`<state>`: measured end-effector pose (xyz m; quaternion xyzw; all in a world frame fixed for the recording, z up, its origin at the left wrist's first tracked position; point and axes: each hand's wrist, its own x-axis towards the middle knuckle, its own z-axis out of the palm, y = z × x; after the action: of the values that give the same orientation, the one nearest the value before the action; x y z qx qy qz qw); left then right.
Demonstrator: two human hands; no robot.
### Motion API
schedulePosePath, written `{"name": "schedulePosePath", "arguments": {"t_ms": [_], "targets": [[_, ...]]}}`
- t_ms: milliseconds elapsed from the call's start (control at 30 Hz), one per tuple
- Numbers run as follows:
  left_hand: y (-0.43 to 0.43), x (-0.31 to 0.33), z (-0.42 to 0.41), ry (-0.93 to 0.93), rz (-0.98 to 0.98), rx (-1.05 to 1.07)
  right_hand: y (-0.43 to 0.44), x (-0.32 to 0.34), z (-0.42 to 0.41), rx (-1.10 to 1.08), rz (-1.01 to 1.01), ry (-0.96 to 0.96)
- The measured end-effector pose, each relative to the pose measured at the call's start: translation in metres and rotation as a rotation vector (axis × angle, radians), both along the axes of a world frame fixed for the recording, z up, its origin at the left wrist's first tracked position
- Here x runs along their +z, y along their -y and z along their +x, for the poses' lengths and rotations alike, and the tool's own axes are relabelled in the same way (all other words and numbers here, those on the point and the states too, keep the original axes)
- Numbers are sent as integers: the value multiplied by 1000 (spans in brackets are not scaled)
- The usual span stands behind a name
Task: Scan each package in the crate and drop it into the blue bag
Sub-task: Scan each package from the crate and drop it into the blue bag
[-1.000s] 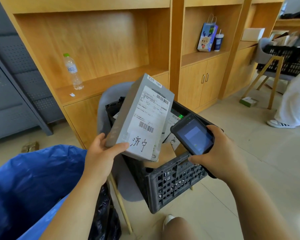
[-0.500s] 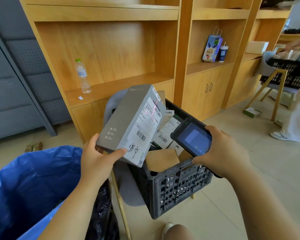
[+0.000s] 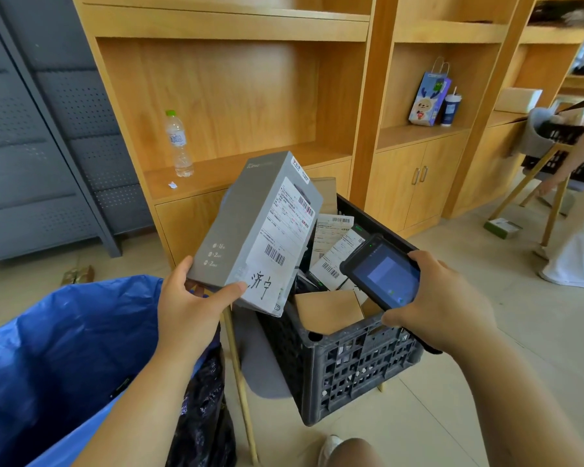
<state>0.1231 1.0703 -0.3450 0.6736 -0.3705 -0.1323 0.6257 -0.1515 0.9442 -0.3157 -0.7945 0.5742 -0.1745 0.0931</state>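
Observation:
My left hand grips the lower end of a grey box package with a white shipping label and handwriting on it, tilted above the crate's left edge. My right hand holds a black handheld scanner, its lit screen facing me, just right of the box. Below them the dark slatted crate rests on a grey chair and holds several labelled parcels and a brown cardboard box. The open blue bag fills the lower left.
Wooden shelving stands behind, with a water bottle, a paper gift bag and a cup. A black plastic bag hangs by the chair leg. Another person stands at the right beside a second crate on a chair.
The grey box has turned so its grey side faces me more and has shifted slightly left toward the bag. The scanner has stayed beside it.

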Motion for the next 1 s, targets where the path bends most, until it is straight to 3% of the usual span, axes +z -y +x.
{"name": "schedulePosePath", "arguments": {"t_ms": [467, 1000], "targets": [[1, 0, 7, 29, 7, 75, -7, 6, -5, 217, 100, -45], [0, -9, 20, 20, 29, 112, -11, 9, 2, 321, 126, -14]]}}
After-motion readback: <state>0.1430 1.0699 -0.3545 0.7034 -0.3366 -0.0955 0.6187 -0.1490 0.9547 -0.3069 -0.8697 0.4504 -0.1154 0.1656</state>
